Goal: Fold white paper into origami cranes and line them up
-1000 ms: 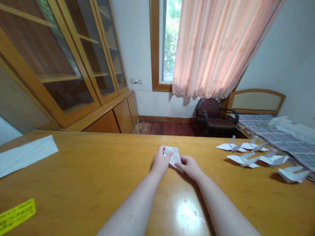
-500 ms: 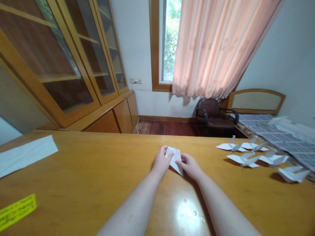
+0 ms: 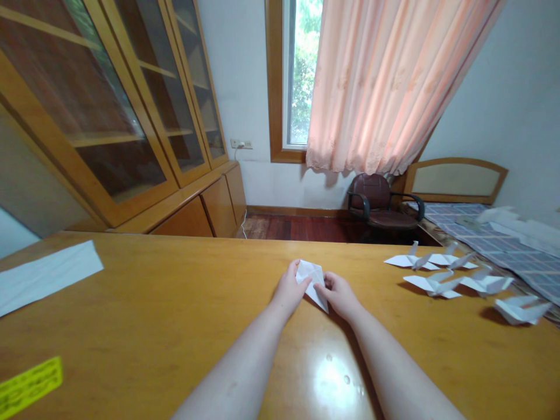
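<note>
A small folded piece of white paper [image 3: 311, 272], kite-shaped with a point toward me, is held between my two hands over the table. My left hand [image 3: 290, 291] grips its left edge, thumb on top and fingers behind. On the right side, my right hand [image 3: 339, 294] pinches the paper, its thumb pressed on the face and its fingers curled, partly hidden. Several folded paper cranes [image 3: 433, 284] stand on the table to the right of my hands.
The glossy wooden table [image 3: 175, 303] spans the foreground. White paper sheets [image 3: 52, 274] lie at its left, with a yellow label [image 3: 30, 385] nearer me. Beyond its far edge are a brown armchair [image 3: 376, 201], a bed [image 3: 494, 224] and a glass-door cabinet [image 3: 175, 146].
Both hands and the folded paper have shifted very slightly to the right. My grip on the paper looks much the same. The cranes have not moved.
</note>
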`<state>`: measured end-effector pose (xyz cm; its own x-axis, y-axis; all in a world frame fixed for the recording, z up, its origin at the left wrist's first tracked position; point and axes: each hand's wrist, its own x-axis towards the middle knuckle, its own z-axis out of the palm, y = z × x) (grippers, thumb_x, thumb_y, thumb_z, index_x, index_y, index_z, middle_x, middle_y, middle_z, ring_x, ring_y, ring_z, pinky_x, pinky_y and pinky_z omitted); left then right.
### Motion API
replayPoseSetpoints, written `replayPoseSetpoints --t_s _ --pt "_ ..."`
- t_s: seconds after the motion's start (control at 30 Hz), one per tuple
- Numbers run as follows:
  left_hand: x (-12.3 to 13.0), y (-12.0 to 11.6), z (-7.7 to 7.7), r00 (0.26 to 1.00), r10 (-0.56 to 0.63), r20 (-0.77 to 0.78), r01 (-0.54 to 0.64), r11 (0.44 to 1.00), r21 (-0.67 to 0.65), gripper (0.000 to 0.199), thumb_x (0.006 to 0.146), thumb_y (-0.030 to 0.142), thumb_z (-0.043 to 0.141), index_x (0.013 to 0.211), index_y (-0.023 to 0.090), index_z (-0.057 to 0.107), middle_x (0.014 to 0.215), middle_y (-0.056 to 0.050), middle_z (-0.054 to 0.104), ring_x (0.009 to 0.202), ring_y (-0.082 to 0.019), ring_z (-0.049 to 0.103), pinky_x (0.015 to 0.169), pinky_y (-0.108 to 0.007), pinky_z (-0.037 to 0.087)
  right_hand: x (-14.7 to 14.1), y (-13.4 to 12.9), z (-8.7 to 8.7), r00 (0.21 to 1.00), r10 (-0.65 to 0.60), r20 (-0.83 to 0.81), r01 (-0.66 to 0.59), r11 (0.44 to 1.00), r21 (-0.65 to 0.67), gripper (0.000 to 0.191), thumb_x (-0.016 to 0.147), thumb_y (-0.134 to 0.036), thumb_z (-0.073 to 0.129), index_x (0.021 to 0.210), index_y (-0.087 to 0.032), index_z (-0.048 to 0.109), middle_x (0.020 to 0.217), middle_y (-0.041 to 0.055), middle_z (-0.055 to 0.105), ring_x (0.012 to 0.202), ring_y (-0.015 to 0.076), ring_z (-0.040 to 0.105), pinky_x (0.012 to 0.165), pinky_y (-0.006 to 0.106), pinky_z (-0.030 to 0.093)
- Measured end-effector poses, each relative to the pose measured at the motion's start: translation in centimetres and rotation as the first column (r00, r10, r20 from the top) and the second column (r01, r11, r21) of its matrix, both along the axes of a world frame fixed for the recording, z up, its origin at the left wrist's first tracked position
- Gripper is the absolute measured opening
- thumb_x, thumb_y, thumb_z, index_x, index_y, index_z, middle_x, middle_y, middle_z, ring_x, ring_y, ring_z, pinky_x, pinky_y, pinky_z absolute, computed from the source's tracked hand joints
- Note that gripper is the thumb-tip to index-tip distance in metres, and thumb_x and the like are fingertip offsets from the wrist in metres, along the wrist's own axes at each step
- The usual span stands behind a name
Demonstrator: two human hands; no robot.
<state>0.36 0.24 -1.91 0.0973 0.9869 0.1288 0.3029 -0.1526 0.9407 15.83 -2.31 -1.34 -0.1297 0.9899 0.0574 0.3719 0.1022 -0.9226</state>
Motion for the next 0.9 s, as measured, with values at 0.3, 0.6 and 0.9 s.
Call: replayPoseSetpoints --t_s 0.3,0.6,0.9 --pt "-0.19 0.09 -0.47 1.000 -0.003 0.016 0.003 0.999 0.044 0.049 0.073 0.025 0.060 0.119 0.019 0.046 0.113 -0.012 0.060 0.102 -0.022 0.057 0.087 -0.034 0.043 0.04 -0.05 0.19 1.000 -0.014 -0.002 0.014 1.000 0.005 0.025 0.077 -0.037 0.052 0.083 -0.014 0.059 0.077 0.0049 0.065 0.070 0.0169 0.057 0.060 0.025 0.041" --pt "-0.13 0.16 -0.43 0.999 -0.016 0.042 0.014 0.999 0.045 0.039 0.079 0.023 0.052 0.117 0.017 0.046 0.105 -0.010 0.063 0.094 -0.020 0.060 0.082 -0.033 0.046 0.13 0.08 0.30 0.995 -0.050 0.083 0.046 0.998 0.042 0.027 0.080 -0.039 0.046 0.077 -0.015 0.058 0.070 0.0022 0.060 0.065 0.0153 0.052 0.058 0.024 0.037" --pt "-0.13 0.47 -0.87 0.994 -0.041 0.105 0.040 0.999 0.019 0.034 0.083 0.022 0.047 0.117 0.018 0.045 0.100 -0.008 0.066 0.089 -0.017 0.062 0.078 -0.029 0.048 0.27 0.28 0.09 0.989 -0.112 0.096 0.106 0.992 0.063 0.028 0.081 -0.040 0.044 0.072 -0.017 0.056 0.064 0.0003 0.056 0.062 0.0148 0.049 0.056 0.024 0.035"
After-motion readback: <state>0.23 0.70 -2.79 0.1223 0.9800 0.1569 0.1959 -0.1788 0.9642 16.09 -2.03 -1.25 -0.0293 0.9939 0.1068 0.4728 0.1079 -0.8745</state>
